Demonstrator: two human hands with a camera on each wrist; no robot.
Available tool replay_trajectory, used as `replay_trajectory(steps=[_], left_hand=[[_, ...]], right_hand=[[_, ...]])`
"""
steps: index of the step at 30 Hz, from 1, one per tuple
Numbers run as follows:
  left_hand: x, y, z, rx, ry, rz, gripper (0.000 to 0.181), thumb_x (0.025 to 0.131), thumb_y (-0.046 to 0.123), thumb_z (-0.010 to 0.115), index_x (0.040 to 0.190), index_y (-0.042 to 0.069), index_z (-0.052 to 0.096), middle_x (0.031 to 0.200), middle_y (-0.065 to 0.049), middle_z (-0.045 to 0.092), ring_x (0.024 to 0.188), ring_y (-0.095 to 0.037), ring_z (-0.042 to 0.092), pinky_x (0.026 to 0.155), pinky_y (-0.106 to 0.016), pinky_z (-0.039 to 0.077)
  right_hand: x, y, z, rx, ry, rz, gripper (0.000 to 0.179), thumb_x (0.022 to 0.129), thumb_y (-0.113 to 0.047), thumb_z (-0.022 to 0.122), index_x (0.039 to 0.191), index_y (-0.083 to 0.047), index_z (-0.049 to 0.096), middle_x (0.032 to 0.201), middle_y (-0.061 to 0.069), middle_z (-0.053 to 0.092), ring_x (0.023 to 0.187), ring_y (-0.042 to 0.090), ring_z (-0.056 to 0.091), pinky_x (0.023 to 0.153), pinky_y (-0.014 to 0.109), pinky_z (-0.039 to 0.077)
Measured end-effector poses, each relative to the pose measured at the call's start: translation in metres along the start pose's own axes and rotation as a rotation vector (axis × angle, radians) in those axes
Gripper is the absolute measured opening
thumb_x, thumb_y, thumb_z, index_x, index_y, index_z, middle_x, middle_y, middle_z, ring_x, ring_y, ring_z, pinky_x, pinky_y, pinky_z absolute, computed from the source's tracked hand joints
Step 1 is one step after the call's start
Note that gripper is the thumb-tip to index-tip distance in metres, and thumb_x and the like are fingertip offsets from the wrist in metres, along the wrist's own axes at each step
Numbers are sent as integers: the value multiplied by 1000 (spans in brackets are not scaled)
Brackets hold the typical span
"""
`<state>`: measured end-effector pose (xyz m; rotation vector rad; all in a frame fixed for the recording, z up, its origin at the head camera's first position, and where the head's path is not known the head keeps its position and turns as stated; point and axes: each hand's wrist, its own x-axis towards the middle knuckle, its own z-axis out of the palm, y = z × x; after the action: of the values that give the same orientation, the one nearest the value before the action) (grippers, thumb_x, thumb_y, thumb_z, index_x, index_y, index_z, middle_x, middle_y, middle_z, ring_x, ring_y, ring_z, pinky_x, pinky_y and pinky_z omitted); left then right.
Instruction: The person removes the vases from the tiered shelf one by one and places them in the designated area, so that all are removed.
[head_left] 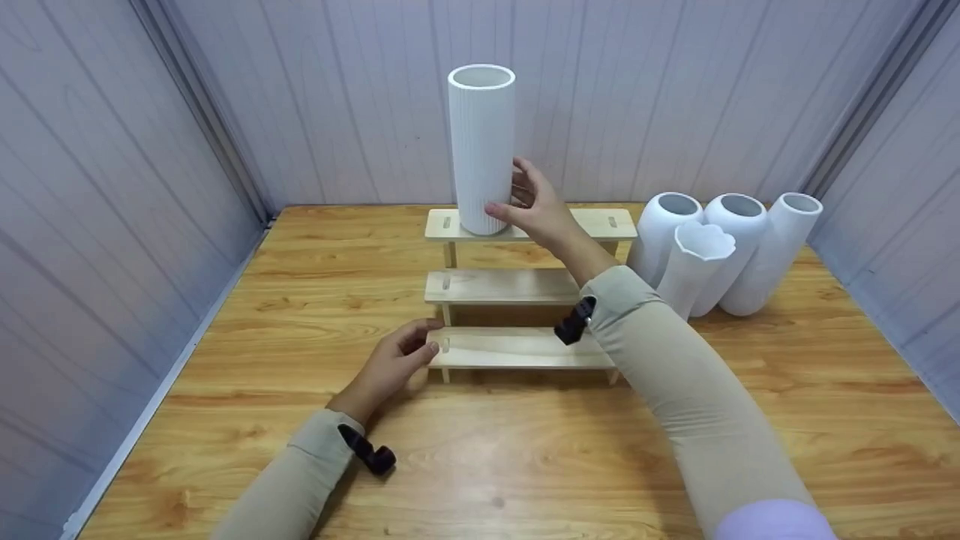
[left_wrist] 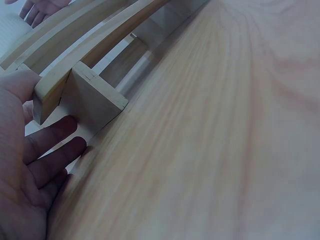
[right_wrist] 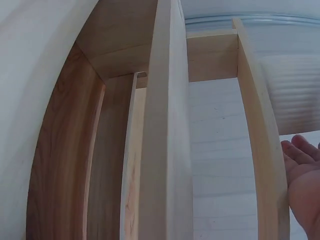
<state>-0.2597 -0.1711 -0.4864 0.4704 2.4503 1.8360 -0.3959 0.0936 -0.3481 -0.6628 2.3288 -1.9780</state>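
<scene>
A tall white ribbed vase (head_left: 482,150) stands upright on the left end of a three-tier wooden stand's (head_left: 517,349) top shelf. My right hand (head_left: 536,206) is at the vase's lower right side. Its thumb overlaps the front, and loosely bent fingers lie by the edge. In the right wrist view, the fingertips (right_wrist: 300,145) show close to the ribbed wall (right_wrist: 292,95). My left hand (head_left: 390,364) touches the left end of the bottom shelf. From the left wrist, its thumb shows at the shelf end (left_wrist: 47,100), with the other fingers (left_wrist: 55,152) extended below, near the leg.
Right of the stand cluster several more white vases, including a scalloped-rim one (head_left: 694,266) in front and a leaning one (head_left: 776,255) at the far right. Pale panelled walls (head_left: 360,97) enclose the wooden tabletop (head_left: 480,457) at the back and both sides.
</scene>
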Motion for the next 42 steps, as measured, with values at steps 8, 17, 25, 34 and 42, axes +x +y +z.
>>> replay_trajectory(steps=[8,17,25,34,42], left_hand=[[-1,1,1,13,-10,12,35,101,8,62,134,-2,61,132,-17,62,100,-19,59,85,-27,50],[-2,-2,0,30,-12,4,36,102,10,62,136,0,60,104,-10,64,88,-17,58,80,-29,49],[10,-36,-2,42,21,14,35,100,15,65,134,9,64,122,-10,66,97,-20,59,87,-31,49],[10,-38,-4,39,28,5,35,100,13,64,134,6,63,128,-12,64,102,-18,59,87,-28,50],[1,-6,-3,18,-7,0,34,101,9,61,134,-1,61,120,-14,64,96,-16,58,83,-27,50]], right_hand=[[7,3,12,16,-2,-21,94,84,-15,83,158,-10,25,149,14,45,135,26,47,111,39,39],[5,4,15,-42,29,-24,89,83,-22,85,155,-11,33,143,12,51,129,26,52,104,42,46],[-1,6,12,-32,17,-35,88,83,-22,86,154,-12,36,141,13,53,127,27,54,102,43,48],[-13,5,11,-38,16,-85,83,81,-23,88,149,-10,43,137,11,58,124,26,58,100,43,50],[-26,2,3,-77,19,-85,85,80,-28,88,150,-10,44,135,11,59,121,26,60,99,44,51]])
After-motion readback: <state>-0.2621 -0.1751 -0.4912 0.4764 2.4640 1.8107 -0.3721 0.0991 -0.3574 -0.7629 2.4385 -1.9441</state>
